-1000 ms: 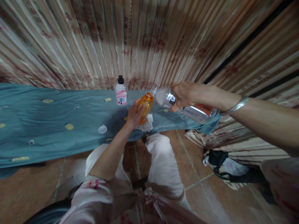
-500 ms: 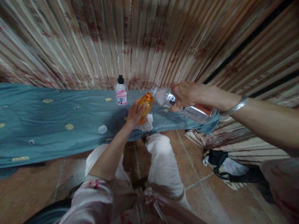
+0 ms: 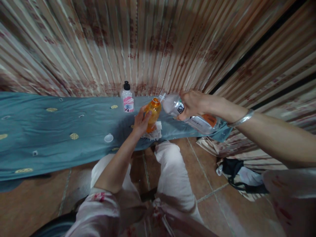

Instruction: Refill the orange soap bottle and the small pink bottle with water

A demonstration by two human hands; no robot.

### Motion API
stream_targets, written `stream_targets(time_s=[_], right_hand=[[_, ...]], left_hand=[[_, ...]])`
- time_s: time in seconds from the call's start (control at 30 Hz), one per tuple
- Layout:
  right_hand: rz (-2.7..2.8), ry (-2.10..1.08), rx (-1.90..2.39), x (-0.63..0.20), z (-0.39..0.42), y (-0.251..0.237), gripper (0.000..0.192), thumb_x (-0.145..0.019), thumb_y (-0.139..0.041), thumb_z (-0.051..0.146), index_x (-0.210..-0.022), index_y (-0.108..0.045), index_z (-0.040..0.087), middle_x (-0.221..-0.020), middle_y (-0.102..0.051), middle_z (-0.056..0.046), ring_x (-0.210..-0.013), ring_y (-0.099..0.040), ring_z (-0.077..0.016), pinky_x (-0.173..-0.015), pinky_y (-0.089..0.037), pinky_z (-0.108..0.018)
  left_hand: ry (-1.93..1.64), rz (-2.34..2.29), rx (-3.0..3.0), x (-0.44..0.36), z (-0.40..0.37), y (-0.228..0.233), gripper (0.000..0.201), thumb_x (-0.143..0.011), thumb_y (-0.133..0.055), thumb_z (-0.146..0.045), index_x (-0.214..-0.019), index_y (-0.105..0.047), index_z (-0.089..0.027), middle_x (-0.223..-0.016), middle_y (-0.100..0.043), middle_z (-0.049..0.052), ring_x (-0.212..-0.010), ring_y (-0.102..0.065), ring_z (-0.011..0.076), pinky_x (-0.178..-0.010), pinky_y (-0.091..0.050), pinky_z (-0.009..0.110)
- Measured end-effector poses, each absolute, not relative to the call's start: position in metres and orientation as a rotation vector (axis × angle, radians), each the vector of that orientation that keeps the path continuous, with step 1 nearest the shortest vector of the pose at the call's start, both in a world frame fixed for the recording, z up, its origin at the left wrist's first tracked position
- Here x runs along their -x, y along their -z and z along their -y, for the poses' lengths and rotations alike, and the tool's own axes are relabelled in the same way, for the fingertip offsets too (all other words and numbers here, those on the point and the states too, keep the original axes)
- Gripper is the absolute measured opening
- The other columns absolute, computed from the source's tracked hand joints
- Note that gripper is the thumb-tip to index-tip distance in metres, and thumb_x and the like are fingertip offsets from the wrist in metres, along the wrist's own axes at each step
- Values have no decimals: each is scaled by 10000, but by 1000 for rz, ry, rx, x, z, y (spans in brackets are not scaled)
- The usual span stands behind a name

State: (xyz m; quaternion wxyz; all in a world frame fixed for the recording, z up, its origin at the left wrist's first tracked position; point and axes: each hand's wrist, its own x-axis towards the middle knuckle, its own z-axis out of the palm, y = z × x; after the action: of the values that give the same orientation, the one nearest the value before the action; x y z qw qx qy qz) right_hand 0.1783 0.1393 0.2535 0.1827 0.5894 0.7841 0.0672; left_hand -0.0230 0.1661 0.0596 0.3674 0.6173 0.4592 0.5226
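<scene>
My left hand [image 3: 142, 121] is wrapped round an uncapped orange bottle [image 3: 154, 113], which leans a little to the right. Its base is over a crumpled white tissue [image 3: 157, 132]. A large clear plastic bottle [image 3: 170, 104] with a black-and-white and orange label is held by my right hand [image 3: 191, 103], lying tilted with its neck toward the left. The clear bottle's mouth is right beside the orange bottle's rim. Whether liquid is flowing between them I cannot tell. Left of both stands a clear bottle with a pink label and black cap [image 3: 128, 101].
A teal patterned cloth [image 3: 91, 121] covers the long surface, and a small white round lid [image 3: 108, 138] lies on it. Pleated curtains [image 3: 148, 46] hang directly behind. A dark bag [image 3: 232, 168] rests on the tiled floor [image 3: 209, 177] at the right.
My right hand has tipped the clear bottle's base slightly down and drawn it a little to the left. The orange bottle has shifted marginally left and stands slightly more upright.
</scene>
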Motion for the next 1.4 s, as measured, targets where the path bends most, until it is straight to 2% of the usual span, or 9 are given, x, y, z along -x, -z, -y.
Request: stream_targets(time_s=[0.17, 0.33, 0.53, 0.67, 0.87, 1.13, 1.4], right_hand=[[-2244, -61, -1718, -184, -141, -246, 725, -672, -827, 603, -1202, -641, 145, -964, -750, -123, -938, -716, -349, -737, -542, -390], [-2269, 14, -1739, -186, -139, -241, 693, -700, -801, 592, -1184, -644, 121, -1004, -744, -144, -951, -717, -349, -732, -526, -375], [-2320, 86, -1807, -186, -136, -234, 668, -697, -806, 585, -1190, -631, 168, -1016, -741, -110, -962, -718, -333, -730, -522, -363], [-2354, 131, -1850, -184, -136, -228, 704, -680, -816, 584, -1206, -617, 162, -1041, -747, -124, -985, -718, -337, -713, -519, -347], [-2402, 174, -1887, -187, -135, -216, 777, -676, -817, 580, -1242, -562, 113, -1046, -758, -150, -957, -728, -323, -674, -494, -323], [-2441, 246, -1986, -192, -128, -200, 846, -677, -806, 608, -1281, -525, 86, -983, -761, -159, -969, -729, -344, -697, -503, -336], [-2523, 324, -2085, -198, -128, -181, 829, -675, -808, 604, -1280, -527, 111, -1029, -765, -143, -993, -725, -338, -732, -521, -341]], left_hand=[[-1371, -1139, -1585, 24, -164, -60, 525, -965, -408, -586, -1252, -627, -204, -1270, -727, 85, -1215, -660, 233, -1079, -502, 370], [-1382, -1142, -1634, 28, -164, -62, 572, -970, -346, -642, -1246, -634, -232, -1299, -717, 68, -1254, -638, 223, -1082, -500, 349], [-1362, -1141, -1659, 35, -169, -60, 553, -960, -388, -638, -1248, -636, -238, -1330, -698, 78, -1286, -617, 231, -1150, -451, 391], [-1368, -1139, -1672, 37, -169, -60, 554, -953, -426, -631, -1279, -622, -227, -1340, -686, 95, -1310, -601, 249, -1151, -451, 420], [-1311, -1183, -1684, 34, -167, -65, 591, -935, -454, -661, -1315, -607, -236, -1357, -682, 88, -1295, -614, 237, -1138, -464, 402], [-1268, -1171, -1645, 32, -165, -66, 569, -911, -520, -591, -1357, -585, -244, -1415, -653, 80, -1340, -595, 240, -1174, -440, 415], [-1246, -1190, -1575, 32, -174, -58, 590, -874, -615, -475, -1407, -547, -231, -1487, -596, 97, -1404, -545, 258, -1218, -388, 461]])
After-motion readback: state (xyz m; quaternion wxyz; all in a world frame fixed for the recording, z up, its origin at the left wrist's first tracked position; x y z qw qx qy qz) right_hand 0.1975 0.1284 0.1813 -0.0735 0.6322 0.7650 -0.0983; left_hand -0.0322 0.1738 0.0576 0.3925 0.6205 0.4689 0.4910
